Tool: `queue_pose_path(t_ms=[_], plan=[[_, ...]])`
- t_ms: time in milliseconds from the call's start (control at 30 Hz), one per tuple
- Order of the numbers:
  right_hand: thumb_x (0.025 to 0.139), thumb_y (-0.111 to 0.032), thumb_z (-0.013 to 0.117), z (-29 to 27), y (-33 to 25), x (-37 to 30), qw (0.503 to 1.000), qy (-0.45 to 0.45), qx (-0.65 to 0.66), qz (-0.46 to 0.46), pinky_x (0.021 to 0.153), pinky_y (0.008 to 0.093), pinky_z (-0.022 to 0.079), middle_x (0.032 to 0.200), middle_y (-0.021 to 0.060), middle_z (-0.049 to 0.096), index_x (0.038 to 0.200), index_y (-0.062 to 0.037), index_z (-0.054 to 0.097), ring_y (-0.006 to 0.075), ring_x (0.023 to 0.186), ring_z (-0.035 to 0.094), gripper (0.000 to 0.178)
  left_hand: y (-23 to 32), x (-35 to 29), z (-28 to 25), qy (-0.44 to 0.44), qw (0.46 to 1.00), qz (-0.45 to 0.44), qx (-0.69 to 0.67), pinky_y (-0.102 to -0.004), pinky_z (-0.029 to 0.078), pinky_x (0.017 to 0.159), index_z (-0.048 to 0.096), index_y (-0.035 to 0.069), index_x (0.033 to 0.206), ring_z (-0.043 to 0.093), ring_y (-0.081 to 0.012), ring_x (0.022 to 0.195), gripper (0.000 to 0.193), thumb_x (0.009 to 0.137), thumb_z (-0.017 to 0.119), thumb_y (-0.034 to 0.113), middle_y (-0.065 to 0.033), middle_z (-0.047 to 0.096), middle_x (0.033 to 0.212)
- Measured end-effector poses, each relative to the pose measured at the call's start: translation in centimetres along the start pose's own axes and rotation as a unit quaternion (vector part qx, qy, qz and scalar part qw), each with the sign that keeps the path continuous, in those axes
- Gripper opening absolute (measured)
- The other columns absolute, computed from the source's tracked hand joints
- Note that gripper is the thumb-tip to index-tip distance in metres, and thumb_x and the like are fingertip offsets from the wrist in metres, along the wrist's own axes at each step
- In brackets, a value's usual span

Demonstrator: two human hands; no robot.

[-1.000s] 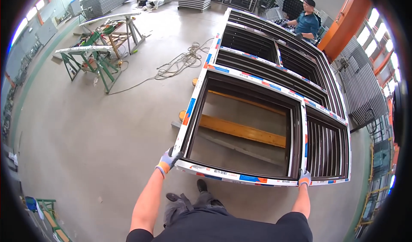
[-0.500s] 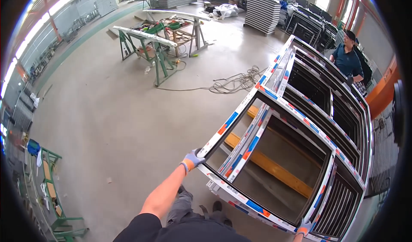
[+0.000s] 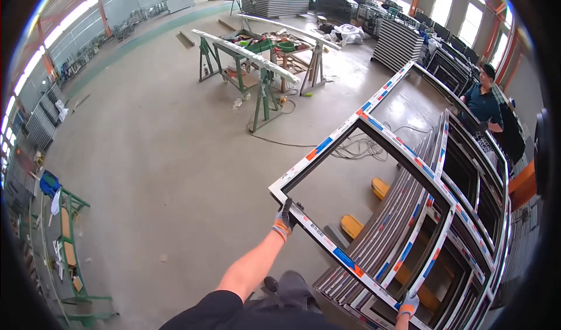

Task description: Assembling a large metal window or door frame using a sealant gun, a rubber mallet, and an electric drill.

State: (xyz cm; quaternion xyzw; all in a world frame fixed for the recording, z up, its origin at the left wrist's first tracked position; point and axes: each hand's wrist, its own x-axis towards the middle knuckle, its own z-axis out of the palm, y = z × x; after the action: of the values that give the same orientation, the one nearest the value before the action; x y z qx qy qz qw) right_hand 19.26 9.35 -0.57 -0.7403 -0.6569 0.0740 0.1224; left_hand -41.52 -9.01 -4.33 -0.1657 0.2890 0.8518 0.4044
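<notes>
A large window frame (image 3: 341, 258) with dark inner edges, its faces covered in white film with blue and red patches, is held tilted out over a stack of similar frames (image 3: 374, 236). My left hand (image 3: 284, 218), in a grey and orange glove, grips the near bar just below its left corner. Farther right along that bar, my right hand (image 3: 409, 305) wears a matching glove and is closed around the edge beside a crossbar joint; its fingertips are partly hidden. A co-worker (image 3: 484, 101) in a dark shirt and cap stands at the frame's far right end.
Yellow beams (image 3: 352, 226) stick out from under the stack. Loose cable (image 3: 362, 149) lies on the floor beyond. Green sawhorses (image 3: 266, 105) with a white-wrapped bar stand ahead, near a cluttered tool table. An orange column (image 3: 522, 181) rises at right; a green rack (image 3: 73, 242) is at left.
The frame has shifted left off the stack, baring more stacked edges and floor through it. My left hand has moved from the corner to the near bar. The view has turned left.
</notes>
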Motion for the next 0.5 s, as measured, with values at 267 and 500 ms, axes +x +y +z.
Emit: queue_pose_path(t_ms=[267,500], plan=[[0.077,-0.031,0.073,4.6,-21.6,-6.4,0.999,-0.030,-0.031,-0.019,0.079,0.0463,0.047,0.094,0.0208,0.067,0.098,0.0006,0.064,0.0389,0.089,0.062,0.040,18.5,11.2,-2.3,0.042,0.999,0.030,0.000,-0.0419,0.055,0.071,0.055,0.013,0.105,0.065,-0.0265,0.078,0.035,0.082,0.074,0.032,-0.0118,0.065,0.086],[0.073,-0.029,0.073,16.0,-35.7,-8.9,0.996,0.029,-0.037,-0.081,0.070,0.0438,0.050,0.078,0.0214,0.066,0.092,0.0021,0.065,0.0361,0.074,0.064,0.038,39.2,22.9,-2.6,0.007,0.998,0.062,-0.012,-0.0446,0.055,0.076,0.056,0.011,0.102,0.065,-0.0300,0.082,0.036,0.082,0.074,0.033,-0.0151,0.064,0.088]])
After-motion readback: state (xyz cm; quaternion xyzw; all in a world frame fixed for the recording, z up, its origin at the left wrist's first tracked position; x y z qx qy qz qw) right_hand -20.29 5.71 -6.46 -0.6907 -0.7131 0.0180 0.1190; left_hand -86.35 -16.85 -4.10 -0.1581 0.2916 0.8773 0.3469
